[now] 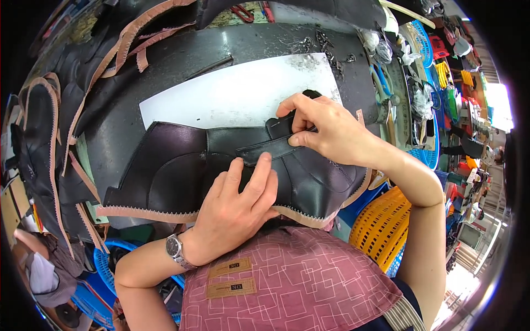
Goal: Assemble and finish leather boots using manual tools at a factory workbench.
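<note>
A black leather boot upper (pixel 176 175), with a zigzag edge and tan lining, lies spread in front of me on a white sheet (pixel 221 99). Across its middle runs a narrow black leather strap (pixel 262 150). My right hand (pixel 326 129) pinches the strap's right part between thumb and fingers, near a rounded black tab (pixel 280 128). My left hand (pixel 234 207) rests on the upper, its index and middle fingers stretched toward the strap's lower edge. The left thumb and the tips of the curled right fingers are partly hidden.
More black leather pieces with tan edging (pixel 52 121) are heaped at the left. A thin dark rod (pixel 212 66) lies beyond the sheet. Scissors (pixel 381 80) with blue handles are at the right. A yellow plastic basket (pixel 383 220) stands below the table's right edge.
</note>
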{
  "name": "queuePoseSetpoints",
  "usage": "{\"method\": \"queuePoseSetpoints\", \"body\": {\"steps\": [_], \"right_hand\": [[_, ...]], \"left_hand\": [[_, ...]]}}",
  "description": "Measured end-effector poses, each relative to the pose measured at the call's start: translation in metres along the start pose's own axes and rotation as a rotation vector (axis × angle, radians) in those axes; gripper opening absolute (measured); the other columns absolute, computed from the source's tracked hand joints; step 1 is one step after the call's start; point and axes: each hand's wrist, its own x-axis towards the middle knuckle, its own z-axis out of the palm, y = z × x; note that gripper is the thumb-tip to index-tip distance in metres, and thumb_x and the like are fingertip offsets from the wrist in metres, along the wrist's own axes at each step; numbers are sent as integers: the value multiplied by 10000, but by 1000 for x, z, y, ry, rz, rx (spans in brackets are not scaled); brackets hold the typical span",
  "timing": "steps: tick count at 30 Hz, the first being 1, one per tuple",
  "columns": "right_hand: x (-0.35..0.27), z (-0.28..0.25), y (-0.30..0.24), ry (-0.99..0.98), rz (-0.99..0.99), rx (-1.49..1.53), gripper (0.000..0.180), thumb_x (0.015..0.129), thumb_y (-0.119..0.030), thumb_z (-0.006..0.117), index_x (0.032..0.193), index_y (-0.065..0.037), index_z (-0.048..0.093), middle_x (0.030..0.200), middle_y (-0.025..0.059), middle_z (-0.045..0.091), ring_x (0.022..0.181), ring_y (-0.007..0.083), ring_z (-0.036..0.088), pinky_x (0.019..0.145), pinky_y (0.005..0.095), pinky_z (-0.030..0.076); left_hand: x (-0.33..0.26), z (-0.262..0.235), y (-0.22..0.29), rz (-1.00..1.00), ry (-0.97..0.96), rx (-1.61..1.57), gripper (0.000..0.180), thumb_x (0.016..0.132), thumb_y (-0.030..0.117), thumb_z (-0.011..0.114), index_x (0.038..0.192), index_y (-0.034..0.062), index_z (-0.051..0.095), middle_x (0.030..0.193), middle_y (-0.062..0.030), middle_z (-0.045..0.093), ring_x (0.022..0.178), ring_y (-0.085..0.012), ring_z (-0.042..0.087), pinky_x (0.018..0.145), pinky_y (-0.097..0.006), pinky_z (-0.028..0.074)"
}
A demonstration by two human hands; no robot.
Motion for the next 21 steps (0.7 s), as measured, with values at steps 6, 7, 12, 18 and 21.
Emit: {"method": "queuePoseSetpoints", "body": {"steps": [6, 7, 12, 18, 21], "right_hand": [[-8, 12, 8, 126, -252, -249, 311, 706, -70, 688, 963, -67, 513, 742, 77, 588, 728, 269, 593, 754, 386, 425], [-9, 14, 10, 162, -306, -337, 280, 706, -95, 683, 936, -72, 524, 786, 74, 582, 769, 259, 585, 771, 384, 427], [-28, 31, 20, 441, -804, -865, 218, 639, -180, 603, 828, -77, 635, 989, 45, 590, 968, 170, 530, 914, 354, 406], [-38, 40, 27, 420, -798, -963, 316, 634, -173, 585, 880, 4, 673, 889, 42, 619, 962, 161, 541, 896, 326, 402], [-38, 37, 24, 415, -833, -1013, 290, 645, -164, 552, 847, 3, 675, 936, 61, 631, 1013, 189, 528, 1014, 372, 372]], "left_hand": [[-3, 7, 5, 2, -62, 41, 578, 745, 417, 647, 1134, -2, 557, 1230, -206, 524, 1014, -355, 515, 803, -411, 442], [-3, 10, 5, 9, -56, 65, 576, 750, 424, 642, 1129, -3, 560, 1222, -209, 530, 1018, -353, 521, 803, -409, 444], [-1, 12, 5, 40, -63, 166, 495, 783, 389, 604, 1084, -3, 580, 1183, -206, 567, 1021, -318, 540, 786, -353, 449], [-4, 11, 0, 72, -46, 190, 491, 773, 413, 636, 1036, -1, 610, 1155, -208, 565, 1007, -329, 568, 761, -368, 498], [4, -18, -7, 8, -174, -87, 367, 777, 278, 655, 1030, 17, 601, 1105, -163, 578, 1009, -307, 570, 800, -371, 504]]}}
